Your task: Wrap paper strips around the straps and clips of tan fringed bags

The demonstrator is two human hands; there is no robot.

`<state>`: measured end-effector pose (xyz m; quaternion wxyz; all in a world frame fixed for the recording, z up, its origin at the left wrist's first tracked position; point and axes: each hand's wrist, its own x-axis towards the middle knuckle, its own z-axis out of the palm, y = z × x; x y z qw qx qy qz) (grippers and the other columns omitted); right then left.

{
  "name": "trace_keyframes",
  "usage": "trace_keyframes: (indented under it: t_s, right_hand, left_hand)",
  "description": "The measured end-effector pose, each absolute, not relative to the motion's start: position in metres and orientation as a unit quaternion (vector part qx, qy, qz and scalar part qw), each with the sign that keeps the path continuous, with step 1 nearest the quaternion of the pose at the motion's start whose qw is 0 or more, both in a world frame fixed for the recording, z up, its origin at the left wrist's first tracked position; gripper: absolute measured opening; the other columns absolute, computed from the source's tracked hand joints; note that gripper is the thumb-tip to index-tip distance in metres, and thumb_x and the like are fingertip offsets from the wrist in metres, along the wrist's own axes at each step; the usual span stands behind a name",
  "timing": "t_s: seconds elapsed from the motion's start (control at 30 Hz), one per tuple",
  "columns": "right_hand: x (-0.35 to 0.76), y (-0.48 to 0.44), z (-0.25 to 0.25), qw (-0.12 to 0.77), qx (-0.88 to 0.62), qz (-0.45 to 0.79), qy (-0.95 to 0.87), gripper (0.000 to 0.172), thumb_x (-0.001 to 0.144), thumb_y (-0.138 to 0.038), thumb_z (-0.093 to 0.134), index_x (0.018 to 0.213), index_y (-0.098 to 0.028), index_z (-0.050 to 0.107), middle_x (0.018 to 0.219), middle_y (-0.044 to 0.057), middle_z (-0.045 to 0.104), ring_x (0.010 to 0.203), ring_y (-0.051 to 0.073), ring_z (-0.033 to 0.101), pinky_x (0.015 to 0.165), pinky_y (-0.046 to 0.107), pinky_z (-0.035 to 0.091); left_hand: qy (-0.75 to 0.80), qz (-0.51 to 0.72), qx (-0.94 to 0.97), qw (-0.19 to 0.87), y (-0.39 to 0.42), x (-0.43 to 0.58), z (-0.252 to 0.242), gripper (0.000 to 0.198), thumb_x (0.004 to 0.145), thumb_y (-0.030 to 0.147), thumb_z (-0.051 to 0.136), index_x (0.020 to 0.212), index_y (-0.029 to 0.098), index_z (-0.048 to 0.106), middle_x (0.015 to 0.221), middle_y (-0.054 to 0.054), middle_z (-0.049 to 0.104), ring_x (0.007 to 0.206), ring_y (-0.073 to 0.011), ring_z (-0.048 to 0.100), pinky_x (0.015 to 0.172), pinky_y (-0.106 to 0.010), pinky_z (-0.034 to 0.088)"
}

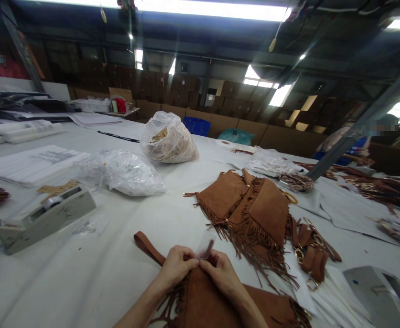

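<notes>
One left hand (177, 265) and one right hand (223, 272), nearly closed, pinch a translucent strip (205, 248) at the edge of a fringed suede bag (203, 303), likely floppy, best held there

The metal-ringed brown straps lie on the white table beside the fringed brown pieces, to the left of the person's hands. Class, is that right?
Wrong side: in the head view, the metal-ringed brown straps lie on the white table beside the fringed brown pieces, but to the right of the person's left hand and right hand.
</notes>
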<state>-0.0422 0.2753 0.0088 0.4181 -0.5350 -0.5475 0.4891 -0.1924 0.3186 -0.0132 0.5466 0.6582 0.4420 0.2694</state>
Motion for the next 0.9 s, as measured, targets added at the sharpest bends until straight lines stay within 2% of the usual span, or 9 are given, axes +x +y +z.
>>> trace_keyframes:
  t_s: [0.17, 0.27, 0.37, 0.5, 0.6, 0.7, 0.8, 0.9]
  right_hand:
    - [-0.040, 0.281, -0.006, 0.413, -0.585, 0.450, -0.533, 0.022, 0.069, -0.032, 0.062, 0.075, -0.012, 0.070, 0.070, 0.005, 0.070, 0.069, 0.021, 0.061, 0.061, 0.027, 0.046]
    - [-0.040, 0.282, -0.013, 0.413, -0.611, 0.439, -0.513, 0.024, 0.065, -0.035, 0.064, 0.068, -0.012, 0.070, 0.066, 0.006, 0.070, 0.067, 0.022, 0.061, 0.059, 0.027, 0.046]
    - [-0.037, 0.282, -0.017, 0.417, -0.626, 0.442, -0.489, 0.024, 0.061, -0.034, 0.065, 0.067, -0.012, 0.069, 0.065, 0.006, 0.070, 0.067, 0.022, 0.062, 0.058, 0.027, 0.046]
    - [-0.035, 0.283, -0.018, 0.428, -0.619, 0.484, -0.446, 0.018, 0.057, -0.027, 0.064, 0.066, -0.011, 0.069, 0.061, 0.005, 0.069, 0.063, 0.019, 0.061, 0.059, 0.026, 0.045]
    - [-0.034, 0.284, -0.017, 0.425, -0.617, 0.509, -0.424, 0.015, 0.056, -0.022, 0.061, 0.064, -0.011, 0.068, 0.057, 0.003, 0.067, 0.058, 0.015, 0.057, 0.056, 0.023, 0.042]
    - [-0.034, 0.284, -0.014, 0.415, -0.620, 0.514, -0.423, 0.013, 0.056, -0.018, 0.058, 0.062, -0.011, 0.067, 0.055, 0.001, 0.065, 0.052, 0.012, 0.053, 0.051, 0.021, 0.038]
    - [-0.032, 0.284, -0.011, 0.402, -0.624, 0.514, -0.431, 0.010, 0.057, -0.015, 0.055, 0.056, -0.011, 0.064, 0.049, -0.001, 0.060, 0.048, 0.010, 0.049, 0.048, 0.020, 0.034]
    - [-0.031, 0.282, -0.009, 0.384, -0.602, 0.531, -0.457, 0.010, 0.058, -0.015, 0.056, 0.060, -0.011, 0.065, 0.053, -0.001, 0.062, 0.053, 0.011, 0.052, 0.051, 0.020, 0.037]
  left_hand:
    - [0.521, 0.331, 0.683, 0.390, 0.296, -0.178, -0.018, 0.024, 0.080, 0.022, 0.047, 0.070, 0.020, 0.069, 0.071, -0.002, 0.071, 0.068, -0.0172, 0.062, 0.066, -0.027, 0.042]
    - [0.500, 0.321, 0.747, 0.298, 0.285, -0.176, -0.027, 0.028, 0.083, 0.017, 0.041, 0.079, 0.021, 0.069, 0.076, -0.004, 0.071, 0.073, -0.0193, 0.062, 0.071, -0.031, 0.044]
    - [0.440, 0.298, 0.818, 0.219, 0.276, -0.178, -0.034, 0.029, 0.084, 0.014, 0.038, 0.096, 0.018, 0.065, 0.082, -0.007, 0.068, 0.078, -0.0212, 0.060, 0.074, -0.034, 0.046]
    - [0.390, 0.267, 0.876, 0.097, 0.263, -0.180, -0.038, 0.039, 0.084, 0.020, 0.044, 0.121, 0.009, 0.051, 0.104, -0.013, 0.063, 0.091, -0.0243, 0.056, 0.083, -0.039, 0.047]
    - [0.396, 0.221, 0.891, -0.002, 0.256, -0.177, -0.041, 0.042, 0.084, 0.022, 0.045, 0.122, 0.005, 0.050, 0.111, -0.016, 0.060, 0.097, -0.0276, 0.054, 0.087, -0.043, 0.045]
    - [0.416, 0.196, 0.886, -0.063, 0.253, -0.170, -0.044, 0.042, 0.082, 0.021, 0.048, 0.118, 0.002, 0.053, 0.109, -0.018, 0.060, 0.095, -0.0290, 0.054, 0.087, -0.045, 0.044]
    - [0.432, 0.185, 0.881, -0.060, 0.254, -0.164, -0.044, 0.042, 0.079, 0.021, 0.052, 0.115, 0.001, 0.056, 0.099, -0.017, 0.062, 0.087, -0.0274, 0.055, 0.080, -0.044, 0.046]
    - [0.440, 0.189, 0.877, -0.029, 0.255, -0.162, -0.040, 0.037, 0.078, 0.022, 0.053, 0.110, 0.003, 0.060, 0.093, -0.014, 0.062, 0.083, -0.0263, 0.054, 0.078, -0.043, 0.046]
